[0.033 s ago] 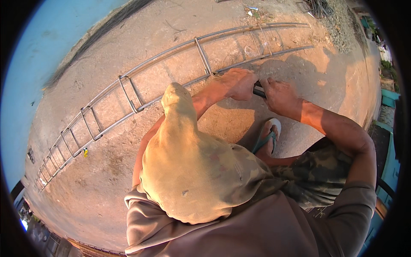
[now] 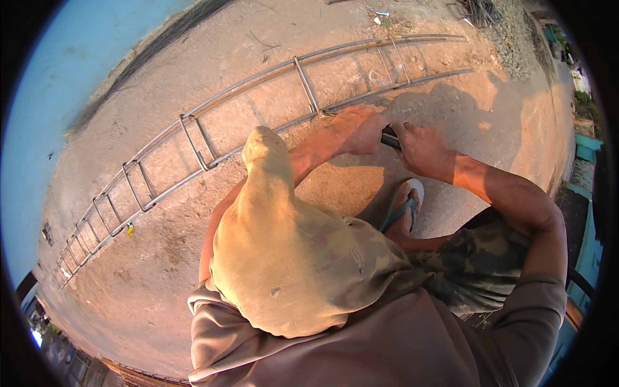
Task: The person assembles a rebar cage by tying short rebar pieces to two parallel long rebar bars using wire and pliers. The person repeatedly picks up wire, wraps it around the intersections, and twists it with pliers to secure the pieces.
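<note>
Knuckles up, my left hand (image 2: pixel 358 130) is closed at one end of a short dark bar-like object (image 2: pixel 391 139). My right hand (image 2: pixel 424 149) is closed around its other end, thumb along the top. Only a small middle part of the object shows between the hands, so its kind is hidden. Beyond my left wrist lies a long rebar frame (image 2: pixel 222 158), made of parallel steel bars joined by rectangular stirrups. The nearer bar passes close to the left hand, and whether they touch is unclear.
My cloth-covered left knee (image 2: pixel 261 155) rises between the left forearm and the frame. My sandalled foot (image 2: pixel 406 209) rests on the dirt below the hands. A light-blue surface (image 2: pixel 71 71) borders the far left. Coiled wire (image 2: pixel 480 13) and gravel (image 2: pixel 512 48) lie at the far right.
My left hand has shifted very slightly toward me. The right hand, the dark object and the rebar frame look almost the same.
</note>
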Available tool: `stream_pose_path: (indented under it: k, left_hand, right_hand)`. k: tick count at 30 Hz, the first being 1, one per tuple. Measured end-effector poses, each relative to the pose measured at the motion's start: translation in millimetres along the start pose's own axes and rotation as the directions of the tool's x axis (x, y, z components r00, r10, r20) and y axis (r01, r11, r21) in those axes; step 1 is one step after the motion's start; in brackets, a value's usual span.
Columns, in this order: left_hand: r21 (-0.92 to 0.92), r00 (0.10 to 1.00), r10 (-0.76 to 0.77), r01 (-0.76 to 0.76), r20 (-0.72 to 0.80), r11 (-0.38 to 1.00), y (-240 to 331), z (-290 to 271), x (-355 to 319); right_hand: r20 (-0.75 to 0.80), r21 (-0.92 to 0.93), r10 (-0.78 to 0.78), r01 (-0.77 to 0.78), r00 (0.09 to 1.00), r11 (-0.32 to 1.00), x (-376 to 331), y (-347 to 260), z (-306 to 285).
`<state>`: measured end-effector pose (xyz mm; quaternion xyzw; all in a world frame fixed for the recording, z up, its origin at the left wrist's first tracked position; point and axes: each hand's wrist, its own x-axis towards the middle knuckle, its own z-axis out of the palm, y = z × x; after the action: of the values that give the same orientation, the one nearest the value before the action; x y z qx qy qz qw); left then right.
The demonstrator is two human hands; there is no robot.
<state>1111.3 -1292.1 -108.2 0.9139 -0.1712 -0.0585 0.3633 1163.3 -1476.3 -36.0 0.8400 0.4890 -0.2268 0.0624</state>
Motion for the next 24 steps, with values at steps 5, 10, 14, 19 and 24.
stream_pose_path:
  k: [5,10,14,19,24]
  left_hand:
    - [0.254,0.822,0.289,-0.183,-0.491,0.950,-2,50,-31]
    - [0.154,0.992,0.094,-0.080,-0.082,0.985,-3,33,-12]
    - [0.071,0.957,-0.150,0.136,0.247,0.988,2,-1,8]
    - [0.285,0.909,0.226,-0.126,-0.349,0.950,-13,46,-13]
    - [0.139,0.990,0.032,-0.052,0.140,0.989,2,10,-16]
  right_hand:
    - [0.524,0.514,0.138,-0.441,0.841,0.735,2,-4,2]
    - [0.445,0.607,0.105,-0.386,0.889,0.695,5,1,-10]
    - [-0.073,0.001,-0.041,0.041,0.996,0.999,13,6,-2]
    - [0.518,0.543,0.067,-0.389,0.852,0.744,13,9,2]
    - [0.627,0.704,-0.047,-0.540,0.777,0.461,11,5,7]
